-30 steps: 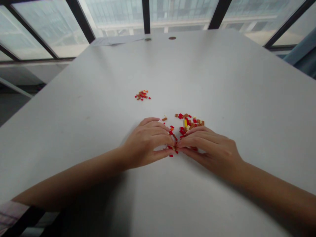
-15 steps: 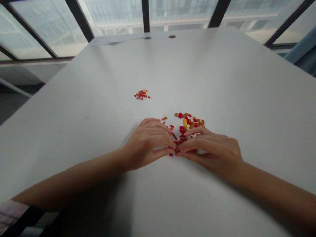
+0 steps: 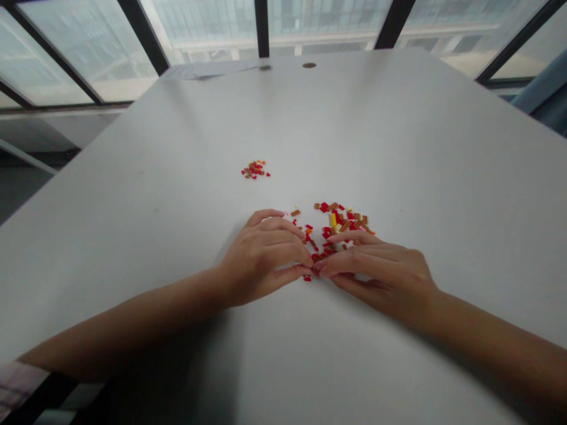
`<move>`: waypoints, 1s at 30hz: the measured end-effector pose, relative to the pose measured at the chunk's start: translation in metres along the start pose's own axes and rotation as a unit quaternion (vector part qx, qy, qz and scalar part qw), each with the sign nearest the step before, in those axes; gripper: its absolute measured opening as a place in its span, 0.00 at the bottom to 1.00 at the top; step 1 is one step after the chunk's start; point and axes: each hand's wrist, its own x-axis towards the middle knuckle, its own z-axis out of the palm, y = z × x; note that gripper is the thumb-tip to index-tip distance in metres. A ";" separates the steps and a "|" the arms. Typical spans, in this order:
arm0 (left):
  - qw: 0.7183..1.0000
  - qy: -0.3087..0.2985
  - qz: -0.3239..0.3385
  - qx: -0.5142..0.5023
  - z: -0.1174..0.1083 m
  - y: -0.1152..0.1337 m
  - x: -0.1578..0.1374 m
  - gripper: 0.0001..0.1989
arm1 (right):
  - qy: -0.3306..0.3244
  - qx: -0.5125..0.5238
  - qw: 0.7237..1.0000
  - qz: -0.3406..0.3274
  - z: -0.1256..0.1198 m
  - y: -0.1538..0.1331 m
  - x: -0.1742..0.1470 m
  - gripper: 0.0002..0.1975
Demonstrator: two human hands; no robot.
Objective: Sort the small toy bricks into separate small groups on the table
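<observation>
My left hand (image 3: 266,257) and my right hand (image 3: 381,268) meet fingertip to fingertip, low over the table. Thumb and forefinger of the left hand pinch small dark red building bricks (image 3: 315,270) at the meeting point. The right fingertips press on the same bricks from the other side; the fingers partly hide them. Just beyond the right hand lies a loose pile of red, brown and yellow building bricks (image 3: 341,221). A few more pieces, among them a brown brick (image 3: 295,212), lie by the left fingers. One red brick (image 3: 307,278) rests below the fingertips.
A smaller heap of red, brown and orange bricks (image 3: 255,170) sits farther off on the white table (image 3: 177,177). At the far edge are papers (image 3: 199,72) and two round discs (image 3: 309,65) set in the tabletop. Windows stand behind.
The right thumb and fingertips have shifted slightly around the small bricks. The left hand has stayed nearly in place, and the piles look the same.
</observation>
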 end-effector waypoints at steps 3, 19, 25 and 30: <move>1.000 0.000 0.002 0.005 0.000 -0.001 0.000 0.02 | 0.007 -0.001 1.000 -0.001 0.000 0.001 0.001 0.08; 0.963 0.054 -0.187 0.184 -0.018 -0.055 0.000 0.03 | 0.014 -0.093 0.995 0.038 -0.001 0.005 0.000 0.05; 0.923 0.071 -0.282 0.252 -0.024 -0.098 -0.009 0.04 | 0.008 -0.092 0.995 0.033 0.000 0.005 -0.001 0.06; 0.905 0.092 -0.312 0.274 -0.022 -0.096 -0.011 0.05 | 0.020 -0.135 0.989 0.057 0.000 0.010 -0.006 0.05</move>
